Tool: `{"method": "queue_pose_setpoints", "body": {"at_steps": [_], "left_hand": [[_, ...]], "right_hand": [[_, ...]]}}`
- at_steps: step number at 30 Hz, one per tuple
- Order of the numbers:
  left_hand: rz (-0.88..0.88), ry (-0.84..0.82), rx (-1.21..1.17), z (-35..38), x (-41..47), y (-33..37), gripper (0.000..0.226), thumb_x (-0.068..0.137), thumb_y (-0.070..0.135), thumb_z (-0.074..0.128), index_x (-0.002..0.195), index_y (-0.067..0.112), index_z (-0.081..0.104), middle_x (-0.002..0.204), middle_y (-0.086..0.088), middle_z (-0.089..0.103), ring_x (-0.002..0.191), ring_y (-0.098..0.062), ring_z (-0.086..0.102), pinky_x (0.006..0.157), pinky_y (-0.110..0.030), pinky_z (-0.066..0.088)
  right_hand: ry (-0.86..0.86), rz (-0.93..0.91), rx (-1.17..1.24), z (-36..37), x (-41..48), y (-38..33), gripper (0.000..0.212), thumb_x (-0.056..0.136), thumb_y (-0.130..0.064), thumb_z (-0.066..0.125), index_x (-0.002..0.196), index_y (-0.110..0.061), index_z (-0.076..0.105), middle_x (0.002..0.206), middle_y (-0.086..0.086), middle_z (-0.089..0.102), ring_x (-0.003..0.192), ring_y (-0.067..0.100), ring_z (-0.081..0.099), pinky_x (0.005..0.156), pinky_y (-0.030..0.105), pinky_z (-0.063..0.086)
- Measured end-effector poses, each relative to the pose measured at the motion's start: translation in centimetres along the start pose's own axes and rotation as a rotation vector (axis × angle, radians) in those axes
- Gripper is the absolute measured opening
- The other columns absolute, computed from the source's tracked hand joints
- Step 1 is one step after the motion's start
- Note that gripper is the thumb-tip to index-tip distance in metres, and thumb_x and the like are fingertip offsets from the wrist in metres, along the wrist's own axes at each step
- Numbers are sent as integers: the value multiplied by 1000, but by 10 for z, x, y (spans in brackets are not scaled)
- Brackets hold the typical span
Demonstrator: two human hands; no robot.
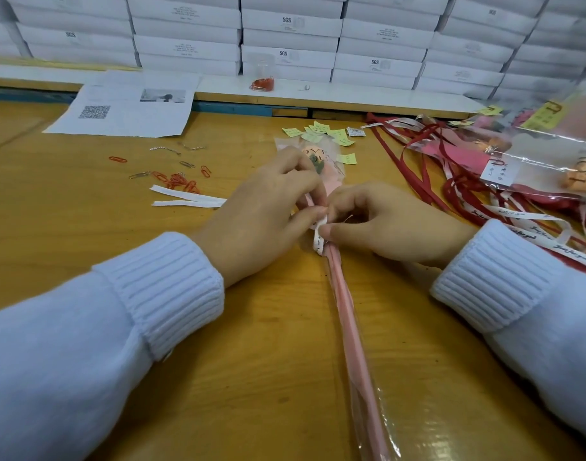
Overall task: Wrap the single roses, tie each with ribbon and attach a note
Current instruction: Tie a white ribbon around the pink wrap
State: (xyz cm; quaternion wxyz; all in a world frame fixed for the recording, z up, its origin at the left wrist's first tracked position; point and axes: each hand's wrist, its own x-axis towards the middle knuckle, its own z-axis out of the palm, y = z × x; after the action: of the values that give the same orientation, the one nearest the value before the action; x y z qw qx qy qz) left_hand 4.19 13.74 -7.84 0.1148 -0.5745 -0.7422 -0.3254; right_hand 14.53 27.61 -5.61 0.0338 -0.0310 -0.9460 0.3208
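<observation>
A single wrapped rose (346, 314) lies on the wooden table, its pink stem running toward me inside clear cellophane, its orange printed head (314, 154) at the far end. A white printed ribbon (319, 239) loops round the stem just below the head. My left hand (268, 207) pinches the ribbon at the stem from the left. My right hand (384, 224) pinches the ribbon from the right, thumb and forefinger meeting my left fingers. Small yellow-green notes (321, 133) lie scattered beyond the rose head.
Red and white ribbons (428, 168) and finished wrapped roses (534, 161) pile at the right. Red paper clips (181, 184) and two white strips (185, 199) lie at the left. A printed sheet (128, 104) and stacked white boxes (285, 34) are at the back.
</observation>
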Motion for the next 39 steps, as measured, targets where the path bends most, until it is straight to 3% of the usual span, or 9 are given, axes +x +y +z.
{"method": "queue_pose_setpoints", "body": {"at_steps": [6,9,12,16,21,26,31,35,39], "left_hand": [[-119,156,-115,-1,-1,5,26,84,21,68,96,22,45,105,7,41,80,-3,60,64,-11,47],[-160,84,-79,0,-3,4,17,84,31,64,87,23,50,92,9,46,79,-2,51,69,-6,39],[-164,-86,-65,2,-5,2,20,80,41,61,94,29,53,87,20,48,83,3,46,75,0,33],[-188,-140,-171,1,-4,0,24,79,42,64,98,35,51,87,25,51,86,13,50,69,2,34],[-238,-148,-236,3,-3,-2,28,78,32,72,98,34,53,91,23,54,91,9,53,66,-4,41],[-258,-103,-220,6,-2,-2,21,79,21,72,98,20,62,95,10,61,82,2,58,65,-3,41],[-271,-82,-318,3,-3,1,30,78,17,71,91,35,51,90,14,61,53,2,48,53,-7,40],[-288,-56,-338,2,-3,4,14,79,29,69,83,32,56,86,11,65,70,-7,60,61,-16,48],[-315,-33,-294,3,0,2,11,82,26,70,76,26,61,79,13,62,74,-3,60,62,-6,42]], "right_hand": [[27,21,-37,1,0,2,20,90,-23,61,71,-24,64,77,0,64,67,6,57,64,15,46],[47,15,-18,1,0,2,16,90,-23,60,77,-19,67,72,-7,63,64,-1,55,62,10,43],[49,-9,-18,1,0,3,15,90,-23,61,81,-15,70,70,-10,64,64,-3,56,63,9,43],[91,-49,-44,2,0,3,15,87,-22,64,78,-11,70,66,-11,57,58,-6,52,57,7,40],[200,-70,-71,2,1,5,12,86,-22,66,79,-13,71,79,-7,63,74,1,57,74,16,50],[191,-96,-148,2,1,2,10,85,-22,67,81,-16,74,78,-8,63,72,2,53,65,11,42],[210,-80,-121,3,1,2,11,85,-21,68,79,-14,74,73,-6,63,64,5,53,59,14,42],[191,-78,-66,3,1,2,10,84,-16,69,77,-11,73,69,-8,66,56,0,59,60,10,47],[202,-40,67,6,1,4,8,84,-10,68,76,-10,69,67,-3,68,52,9,66,55,18,55]]}}
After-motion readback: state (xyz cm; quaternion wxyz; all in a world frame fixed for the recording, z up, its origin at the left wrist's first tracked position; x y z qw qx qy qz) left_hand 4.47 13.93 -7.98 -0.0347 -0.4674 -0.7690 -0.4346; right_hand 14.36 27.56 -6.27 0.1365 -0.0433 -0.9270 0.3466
